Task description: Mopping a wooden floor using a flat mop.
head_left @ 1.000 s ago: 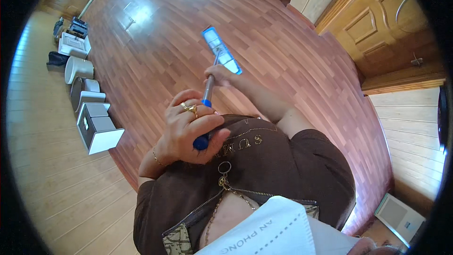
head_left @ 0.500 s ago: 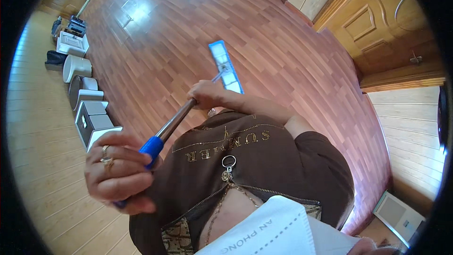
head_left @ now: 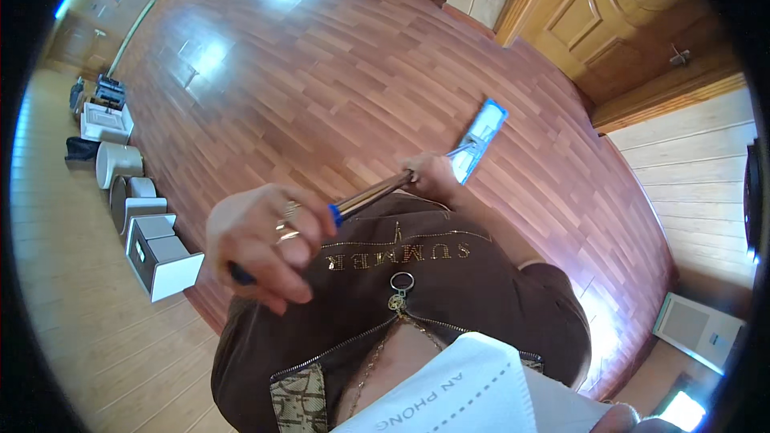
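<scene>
A flat mop lies with its white, blue-edged head (head_left: 489, 124) on the wooden floor, right of centre. Its metal pole (head_left: 373, 195) slants from there toward the lower left, across the front of my brown top. At the upper end, my left hand (head_left: 261, 244), wearing rings, is closed round the blue and dark grip. Further down, my right hand (head_left: 431, 176) wraps round the pole close to the mop head. Part of the pole's lower end is hidden by that hand.
Along the left wall stand a white-and-grey cabinet (head_left: 164, 256), a round white bin (head_left: 119, 164) and other boxy items. A wooden door (head_left: 609, 24) is at the upper right. A pale boxy appliance (head_left: 699, 330) stands at the lower right, by the wall.
The mop head has swung to the right and now slants the other way. Both my hands have moved right with the pole, the left one also up. Both still hold it.
</scene>
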`<state>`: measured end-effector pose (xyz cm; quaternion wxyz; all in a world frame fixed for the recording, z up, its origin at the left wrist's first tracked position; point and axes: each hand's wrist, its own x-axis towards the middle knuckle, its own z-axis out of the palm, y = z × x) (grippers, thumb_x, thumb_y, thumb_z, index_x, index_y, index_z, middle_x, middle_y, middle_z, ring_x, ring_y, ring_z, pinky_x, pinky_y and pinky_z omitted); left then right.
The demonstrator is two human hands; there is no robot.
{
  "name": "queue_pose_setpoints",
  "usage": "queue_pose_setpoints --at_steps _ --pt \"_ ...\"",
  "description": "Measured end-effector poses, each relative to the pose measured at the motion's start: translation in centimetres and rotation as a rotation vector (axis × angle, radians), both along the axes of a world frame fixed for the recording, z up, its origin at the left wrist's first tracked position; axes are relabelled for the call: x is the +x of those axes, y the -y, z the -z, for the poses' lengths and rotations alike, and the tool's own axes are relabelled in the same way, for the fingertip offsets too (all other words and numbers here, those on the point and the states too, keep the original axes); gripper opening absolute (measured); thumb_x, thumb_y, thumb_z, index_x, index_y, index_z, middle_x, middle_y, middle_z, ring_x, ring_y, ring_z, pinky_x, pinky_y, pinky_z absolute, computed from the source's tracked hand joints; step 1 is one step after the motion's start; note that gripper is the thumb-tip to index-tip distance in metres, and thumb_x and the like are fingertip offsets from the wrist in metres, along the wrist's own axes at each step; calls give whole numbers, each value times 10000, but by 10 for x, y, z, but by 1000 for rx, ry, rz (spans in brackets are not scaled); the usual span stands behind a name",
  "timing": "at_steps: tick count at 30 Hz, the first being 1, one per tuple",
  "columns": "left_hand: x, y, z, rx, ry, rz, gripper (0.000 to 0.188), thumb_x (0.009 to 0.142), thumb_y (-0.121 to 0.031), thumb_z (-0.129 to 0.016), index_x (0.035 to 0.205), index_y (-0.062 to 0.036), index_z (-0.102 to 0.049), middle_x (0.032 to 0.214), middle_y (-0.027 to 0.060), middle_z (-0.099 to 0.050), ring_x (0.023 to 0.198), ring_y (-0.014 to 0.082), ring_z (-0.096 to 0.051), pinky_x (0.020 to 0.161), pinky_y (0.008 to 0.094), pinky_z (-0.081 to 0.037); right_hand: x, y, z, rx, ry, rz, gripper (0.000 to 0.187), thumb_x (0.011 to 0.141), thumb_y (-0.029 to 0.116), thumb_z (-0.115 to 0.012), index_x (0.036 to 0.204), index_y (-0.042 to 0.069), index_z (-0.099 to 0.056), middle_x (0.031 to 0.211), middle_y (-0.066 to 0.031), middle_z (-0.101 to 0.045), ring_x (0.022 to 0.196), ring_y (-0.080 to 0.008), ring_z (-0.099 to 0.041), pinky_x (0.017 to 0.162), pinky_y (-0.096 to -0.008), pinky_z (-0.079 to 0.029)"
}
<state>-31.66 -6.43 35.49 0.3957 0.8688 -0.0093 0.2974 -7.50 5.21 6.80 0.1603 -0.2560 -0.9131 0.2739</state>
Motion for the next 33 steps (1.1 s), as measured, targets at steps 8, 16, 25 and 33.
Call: queue_pose_setpoints --at_steps 8,16,25,33 --pt "49 -66 30 -183 55 235 94 781 -81 -709 862 -62 -664 675 77 -591 625 292 -558 666 408 -417 47 15 -5 -59 -230 451 228 736 63 -660 952 82 -591 895 -155 -631 865 -374 -606 757 -458 -475" --pt "80 -76 25 -32 31 263 91 778 13 -633 836 -58 -634 605 59 -503 565 263 -535 633 373 -433 47 -8 -4 6 -490 478 311 679 -28 -614 972 73 -600 913 -124 -630 869 -344 -611 753 -424 -477" --pt "84 -106 30 -6 34 90 86 777 -56 -673 792 -88 -594 607 55 -565 572 275 -577 596 386 -446 13 -56 -18 -106 -238 570 462 794 53 -589 1248 109 -523 1089 -191 -601 1041 -412 -560 895 -497 -449" --pt "98 -145 72 40 -103 48 297 759 -259 -735 943 -88 -577 751 111 -633 759 343 -625 723 443 -457 44 -32 -101 -588 -850 645 389 919 200 -481 1222 -37 -541 1212 -179 -591 1130 -277 -568 990 -411 -435"
